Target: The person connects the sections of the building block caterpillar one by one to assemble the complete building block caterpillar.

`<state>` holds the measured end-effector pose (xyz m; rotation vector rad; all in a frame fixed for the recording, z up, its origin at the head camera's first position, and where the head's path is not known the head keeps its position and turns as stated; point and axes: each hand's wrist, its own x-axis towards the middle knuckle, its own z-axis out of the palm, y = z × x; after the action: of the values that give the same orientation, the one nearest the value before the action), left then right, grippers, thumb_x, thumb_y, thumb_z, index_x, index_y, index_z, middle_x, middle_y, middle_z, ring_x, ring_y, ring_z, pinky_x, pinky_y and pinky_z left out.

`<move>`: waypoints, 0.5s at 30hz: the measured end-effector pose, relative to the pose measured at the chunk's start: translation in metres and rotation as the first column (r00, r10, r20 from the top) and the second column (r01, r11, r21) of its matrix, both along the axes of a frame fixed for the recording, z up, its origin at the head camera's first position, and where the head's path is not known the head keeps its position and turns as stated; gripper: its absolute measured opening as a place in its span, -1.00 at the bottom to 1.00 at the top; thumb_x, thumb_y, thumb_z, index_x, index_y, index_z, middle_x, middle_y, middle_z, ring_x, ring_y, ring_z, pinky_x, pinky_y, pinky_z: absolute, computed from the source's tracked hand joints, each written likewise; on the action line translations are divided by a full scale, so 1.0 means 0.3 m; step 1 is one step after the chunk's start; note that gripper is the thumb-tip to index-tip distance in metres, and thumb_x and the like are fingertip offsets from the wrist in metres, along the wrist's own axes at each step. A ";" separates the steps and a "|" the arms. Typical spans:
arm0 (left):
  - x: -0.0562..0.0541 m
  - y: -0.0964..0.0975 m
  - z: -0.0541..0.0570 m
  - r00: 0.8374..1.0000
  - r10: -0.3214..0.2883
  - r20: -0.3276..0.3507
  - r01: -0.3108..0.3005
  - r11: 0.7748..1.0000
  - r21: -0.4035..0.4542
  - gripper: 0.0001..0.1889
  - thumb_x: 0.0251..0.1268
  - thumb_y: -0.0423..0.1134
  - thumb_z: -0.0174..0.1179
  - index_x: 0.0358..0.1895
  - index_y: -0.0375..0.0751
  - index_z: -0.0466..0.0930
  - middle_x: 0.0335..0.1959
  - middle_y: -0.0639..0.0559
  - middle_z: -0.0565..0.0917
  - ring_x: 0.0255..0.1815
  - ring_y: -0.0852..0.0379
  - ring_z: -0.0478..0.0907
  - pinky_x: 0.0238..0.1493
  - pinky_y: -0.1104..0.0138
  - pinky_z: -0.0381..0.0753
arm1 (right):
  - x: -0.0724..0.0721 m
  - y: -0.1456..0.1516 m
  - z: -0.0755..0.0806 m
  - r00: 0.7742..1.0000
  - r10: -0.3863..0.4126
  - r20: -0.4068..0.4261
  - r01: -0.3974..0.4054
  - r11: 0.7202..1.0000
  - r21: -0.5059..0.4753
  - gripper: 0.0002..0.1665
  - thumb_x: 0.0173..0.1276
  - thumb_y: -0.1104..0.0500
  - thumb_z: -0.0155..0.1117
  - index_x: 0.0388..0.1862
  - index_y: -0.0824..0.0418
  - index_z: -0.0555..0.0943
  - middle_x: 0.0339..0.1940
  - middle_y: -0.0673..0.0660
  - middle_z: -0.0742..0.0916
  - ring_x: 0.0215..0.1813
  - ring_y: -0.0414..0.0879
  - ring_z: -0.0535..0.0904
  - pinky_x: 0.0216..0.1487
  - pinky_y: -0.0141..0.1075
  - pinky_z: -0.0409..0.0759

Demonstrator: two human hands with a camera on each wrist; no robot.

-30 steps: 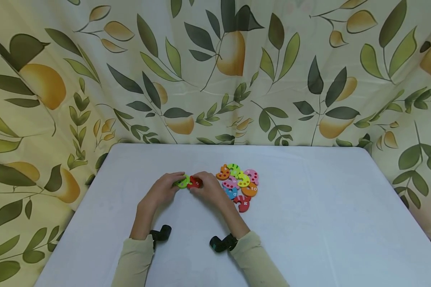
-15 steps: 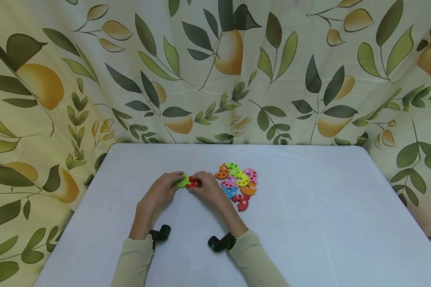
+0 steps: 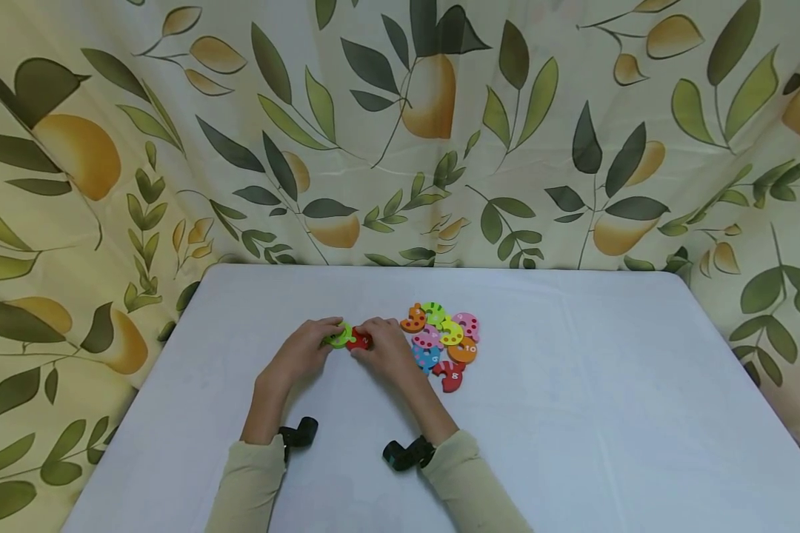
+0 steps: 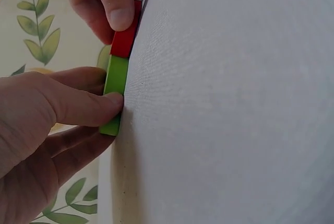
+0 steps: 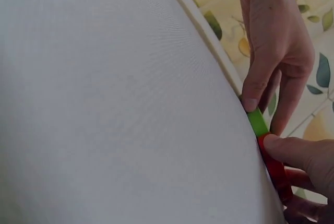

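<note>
Left hand [image 3: 301,352] pinches green puzzle piece [image 4: 117,75], right hand [image 3: 385,351] pinches red puzzle piece [image 4: 124,43]; pieces touch, flat on white surface [image 3: 573,407], left of numbered puzzle pieces [image 3: 450,331]. Probably light, stiff, smooth, not very fragile; best taken by thick edges, thumb near, fingers far.

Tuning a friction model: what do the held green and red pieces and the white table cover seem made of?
Green piece and red piece: probably painted wood, possibly plastic; thick flat edges, even colour, low sheen, no grain showing.
White table cover: likely woven cloth, matte; fine weave-like texture in the wrist views, faint creases in the head view.
</note>
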<state>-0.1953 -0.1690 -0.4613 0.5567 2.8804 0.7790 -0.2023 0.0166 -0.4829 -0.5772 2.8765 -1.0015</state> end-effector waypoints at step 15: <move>0.014 0.028 0.000 0.997 0.068 -0.031 -0.069 0.997 -0.038 -0.62 0.36 -0.18 0.17 0.16 -0.26 0.60 0.21 -0.14 0.50 0.28 -0.10 0.35 0.27 0.03 0.49 | -0.005 0.034 0.030 0.997 0.031 0.065 -0.033 0.999 0.021 -0.42 0.25 0.01 0.40 0.23 0.14 0.58 0.25 0.18 0.61 0.28 0.08 0.43 0.25 -0.07 0.51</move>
<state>-0.1910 -0.1605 -0.4615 0.4716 2.9492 0.7274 -0.2038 0.0268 -0.4739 -0.5767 2.8090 -0.9644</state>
